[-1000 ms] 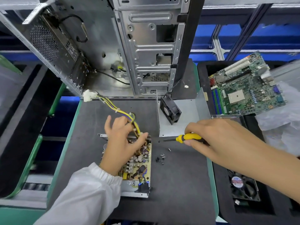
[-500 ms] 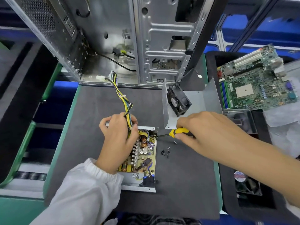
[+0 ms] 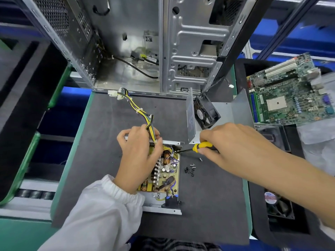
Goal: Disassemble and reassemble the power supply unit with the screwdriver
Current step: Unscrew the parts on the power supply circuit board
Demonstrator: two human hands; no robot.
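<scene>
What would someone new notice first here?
Probably the open power supply at the middle of the dark mat, its board bare, with the left hand on it. The right hand points a yellow screwdriver at its far right corner; loose screws lie beside it.

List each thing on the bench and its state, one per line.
power supply unit: cover off, circuit board exposed
cable bundle: gripped by left hand
screwdriver: held by right hand, tip at the unit's far right corner
screws: loose on mat
cover: set aside, fan inside
computer case: open
</scene>
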